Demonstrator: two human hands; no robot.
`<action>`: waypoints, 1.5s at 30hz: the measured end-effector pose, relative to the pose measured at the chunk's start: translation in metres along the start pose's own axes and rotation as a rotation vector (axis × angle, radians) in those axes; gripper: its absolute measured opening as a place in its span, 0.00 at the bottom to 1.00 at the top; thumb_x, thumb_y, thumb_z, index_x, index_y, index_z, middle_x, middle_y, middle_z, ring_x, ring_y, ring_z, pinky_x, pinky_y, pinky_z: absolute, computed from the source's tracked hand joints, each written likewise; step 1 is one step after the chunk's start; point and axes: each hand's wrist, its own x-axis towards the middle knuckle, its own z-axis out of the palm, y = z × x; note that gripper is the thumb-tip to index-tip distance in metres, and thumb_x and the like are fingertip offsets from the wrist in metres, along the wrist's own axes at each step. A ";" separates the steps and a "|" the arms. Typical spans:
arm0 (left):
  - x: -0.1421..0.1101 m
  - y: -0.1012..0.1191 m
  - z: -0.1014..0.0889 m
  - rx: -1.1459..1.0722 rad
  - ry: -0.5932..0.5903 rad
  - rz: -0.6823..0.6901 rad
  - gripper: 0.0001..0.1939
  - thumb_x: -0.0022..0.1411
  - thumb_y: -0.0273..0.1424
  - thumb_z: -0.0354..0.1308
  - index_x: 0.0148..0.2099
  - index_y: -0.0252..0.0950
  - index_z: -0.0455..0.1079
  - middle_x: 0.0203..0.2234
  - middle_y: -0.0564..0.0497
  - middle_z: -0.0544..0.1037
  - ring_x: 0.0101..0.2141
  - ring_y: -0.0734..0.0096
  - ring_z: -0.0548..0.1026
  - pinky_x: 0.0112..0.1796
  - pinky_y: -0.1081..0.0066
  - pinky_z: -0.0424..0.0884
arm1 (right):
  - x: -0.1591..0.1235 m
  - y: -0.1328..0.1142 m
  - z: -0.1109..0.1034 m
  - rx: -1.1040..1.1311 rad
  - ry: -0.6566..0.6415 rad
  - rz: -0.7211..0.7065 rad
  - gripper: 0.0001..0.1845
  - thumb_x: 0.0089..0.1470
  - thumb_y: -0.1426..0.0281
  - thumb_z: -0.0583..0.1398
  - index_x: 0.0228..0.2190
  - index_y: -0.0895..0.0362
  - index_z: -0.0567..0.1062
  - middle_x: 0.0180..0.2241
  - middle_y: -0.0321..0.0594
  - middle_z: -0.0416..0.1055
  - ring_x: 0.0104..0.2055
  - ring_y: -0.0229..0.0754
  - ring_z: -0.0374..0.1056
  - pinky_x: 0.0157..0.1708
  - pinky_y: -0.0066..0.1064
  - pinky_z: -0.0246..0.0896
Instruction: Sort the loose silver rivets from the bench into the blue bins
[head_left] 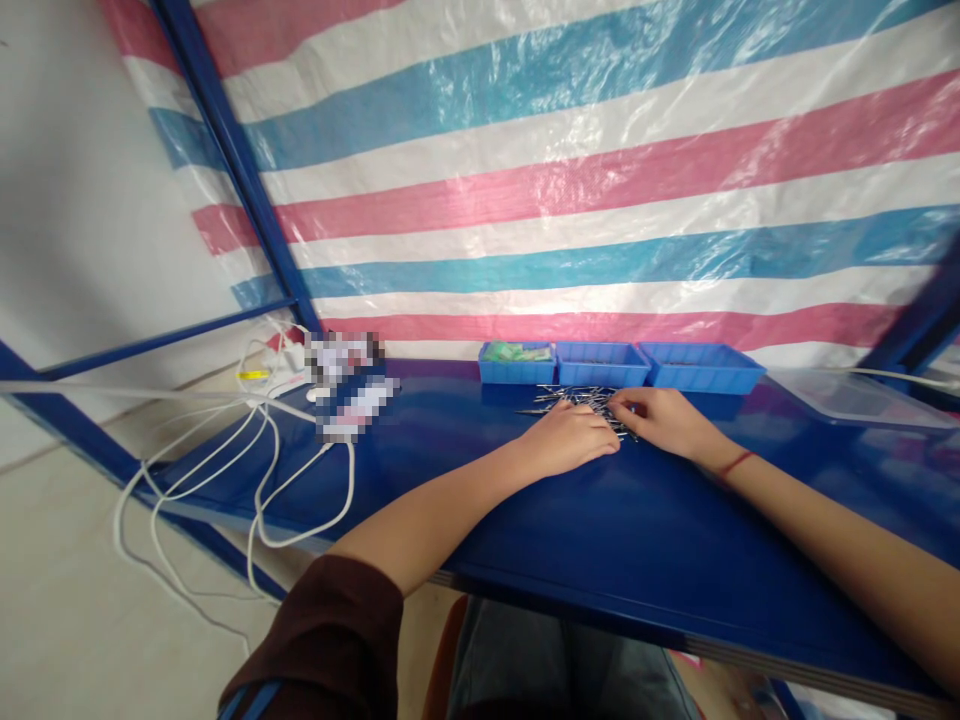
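A loose pile of thin, shiny metal rods (551, 396) lies on the blue tabletop; their exact kind is too small to tell. My left hand (574, 440) rests over the near left side of the pile, its fingers stretched to the right and covering some of the rods. From the right, my right hand (669, 420) reaches the pile with thumb and forefinger brought together in a pinch. Whatever sits between those fingertips cannot be made out. The hands are close together, with rods showing between and behind them.
Behind the pile stand three blue bins: the left bin (517, 372) with green packets, the middle bin (602, 372) and right bin (705, 375). A clear plastic lid (847, 395) lies right. White cables (274, 500) hang over the table's left end (420, 420) beside blurred items.
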 end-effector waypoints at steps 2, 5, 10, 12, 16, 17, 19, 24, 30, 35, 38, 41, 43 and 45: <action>0.000 0.000 0.002 0.061 0.005 -0.013 0.12 0.64 0.32 0.48 0.38 0.39 0.73 0.36 0.50 0.78 0.41 0.66 0.70 0.40 0.68 0.57 | 0.000 -0.001 0.001 0.008 -0.002 -0.004 0.14 0.53 0.65 0.51 0.29 0.55 0.76 0.29 0.37 0.75 0.27 0.40 0.68 0.29 0.30 0.59; -0.001 0.000 0.003 0.127 0.028 -0.030 0.13 0.65 0.33 0.47 0.38 0.37 0.73 0.35 0.50 0.78 0.39 0.66 0.70 0.39 0.67 0.59 | 0.000 -0.002 0.001 0.013 -0.012 -0.008 0.14 0.53 0.66 0.51 0.29 0.55 0.76 0.28 0.37 0.75 0.27 0.40 0.68 0.29 0.29 0.58; -0.001 0.001 -0.004 0.123 0.161 -0.041 0.13 0.66 0.33 0.46 0.40 0.38 0.72 0.38 0.51 0.77 0.39 0.69 0.71 0.41 0.68 0.63 | -0.001 -0.006 -0.004 0.076 -0.029 -0.055 0.13 0.53 0.66 0.53 0.31 0.57 0.75 0.31 0.40 0.74 0.28 0.39 0.67 0.30 0.29 0.59; -0.001 0.002 -0.009 0.051 0.265 -0.051 0.14 0.66 0.32 0.45 0.42 0.36 0.71 0.39 0.50 0.76 0.40 0.71 0.72 0.43 0.70 0.65 | -0.002 -0.013 -0.005 0.151 -0.053 -0.114 0.12 0.52 0.64 0.55 0.32 0.57 0.75 0.32 0.40 0.74 0.28 0.39 0.66 0.29 0.29 0.59; 0.000 0.006 -0.017 -0.185 0.466 -0.133 0.12 0.66 0.31 0.45 0.43 0.37 0.69 0.39 0.50 0.76 0.41 0.74 0.73 0.45 0.72 0.67 | -0.004 -0.033 -0.004 0.328 -0.067 -0.143 0.17 0.50 0.58 0.57 0.33 0.57 0.75 0.31 0.40 0.73 0.28 0.39 0.64 0.29 0.30 0.60; 0.000 0.006 -0.017 -0.238 0.505 -0.162 0.11 0.65 0.31 0.46 0.43 0.37 0.69 0.39 0.50 0.76 0.41 0.74 0.73 0.45 0.72 0.68 | -0.004 -0.037 -0.004 0.385 -0.055 -0.116 0.18 0.50 0.56 0.56 0.33 0.58 0.75 0.31 0.41 0.73 0.29 0.39 0.65 0.29 0.30 0.60; 0.001 0.004 -0.016 -0.332 0.568 -0.220 0.10 0.64 0.30 0.47 0.44 0.37 0.68 0.39 0.49 0.76 0.41 0.73 0.74 0.44 0.72 0.69 | -0.004 -0.043 -0.006 0.507 -0.041 -0.032 0.21 0.50 0.53 0.56 0.32 0.58 0.76 0.29 0.40 0.72 0.28 0.39 0.64 0.29 0.30 0.59; 0.001 -0.002 -0.005 -0.570 0.642 -0.345 0.10 0.62 0.31 0.51 0.44 0.35 0.69 0.41 0.46 0.76 0.41 0.70 0.75 0.43 0.69 0.71 | -0.005 -0.044 -0.008 0.786 -0.067 0.233 0.23 0.48 0.51 0.58 0.31 0.59 0.75 0.22 0.37 0.68 0.23 0.34 0.60 0.24 0.27 0.55; 0.004 0.004 -0.002 -0.887 0.622 -0.432 0.12 0.60 0.30 0.53 0.46 0.34 0.69 0.40 0.45 0.77 0.41 0.68 0.76 0.46 0.67 0.70 | -0.005 -0.046 0.000 1.170 -0.016 0.324 0.18 0.46 0.56 0.61 0.31 0.58 0.73 0.30 0.37 0.68 0.23 0.30 0.58 0.21 0.24 0.50; 0.008 0.006 -0.002 -1.182 0.609 -0.540 0.11 0.56 0.28 0.58 0.42 0.31 0.69 0.37 0.45 0.76 0.37 0.68 0.77 0.43 0.67 0.71 | -0.005 -0.049 0.001 1.210 0.101 0.339 0.15 0.44 0.58 0.64 0.30 0.57 0.72 0.23 0.32 0.64 0.21 0.30 0.54 0.19 0.24 0.47; 0.008 0.005 0.002 -1.357 0.582 -0.618 0.14 0.54 0.28 0.60 0.44 0.32 0.69 0.39 0.45 0.75 0.34 0.71 0.77 0.41 0.68 0.72 | -0.005 -0.048 0.002 1.193 0.149 0.343 0.15 0.43 0.59 0.64 0.29 0.57 0.72 0.19 0.30 0.61 0.20 0.30 0.52 0.19 0.24 0.46; 0.007 0.005 0.005 -1.393 0.535 -0.657 0.15 0.52 0.29 0.62 0.43 0.32 0.69 0.38 0.47 0.74 0.31 0.75 0.76 0.38 0.69 0.73 | -0.006 -0.047 0.003 1.135 0.157 0.344 0.16 0.42 0.58 0.64 0.27 0.57 0.72 0.16 0.30 0.59 0.19 0.30 0.52 0.18 0.25 0.45; 0.006 0.005 0.006 -1.352 0.515 -0.649 0.14 0.52 0.30 0.62 0.41 0.31 0.69 0.35 0.47 0.75 0.29 0.76 0.76 0.36 0.71 0.72 | -0.006 -0.047 0.002 1.066 0.163 0.333 0.17 0.42 0.57 0.65 0.27 0.58 0.73 0.14 0.29 0.58 0.17 0.30 0.51 0.18 0.25 0.45; 0.006 0.004 0.006 -1.308 0.510 -0.637 0.14 0.52 0.31 0.62 0.40 0.30 0.70 0.32 0.48 0.76 0.28 0.76 0.75 0.34 0.72 0.72 | -0.006 -0.048 0.002 1.008 0.173 0.320 0.18 0.42 0.57 0.64 0.28 0.59 0.73 0.13 0.29 0.58 0.16 0.30 0.51 0.17 0.25 0.45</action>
